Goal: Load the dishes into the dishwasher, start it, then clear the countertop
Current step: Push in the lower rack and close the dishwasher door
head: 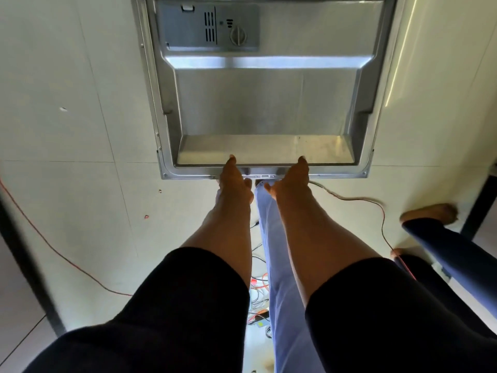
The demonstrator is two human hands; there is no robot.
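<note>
The open dishwasher door (263,103) fills the upper centre of the frame, steel inner face up, with the detergent dispenser (208,26) at the top. At its near edge the left hand (234,181) and right hand (291,181) lie side by side, fingers straight on the rim, thumbs spread inward. A red cable (53,246) crosses the pale floor (67,184) at lower left.

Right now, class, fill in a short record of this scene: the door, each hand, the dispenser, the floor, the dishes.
Door: dishwasher door lies open, steel inner face up
Left hand: left hand rests straight fingers on the door's near edge
Right hand: right hand does likewise, beside it
Dispenser: detergent dispenser at the door's far end
Floor: red cable trails across pale tiles
Dishes: none in view
</note>
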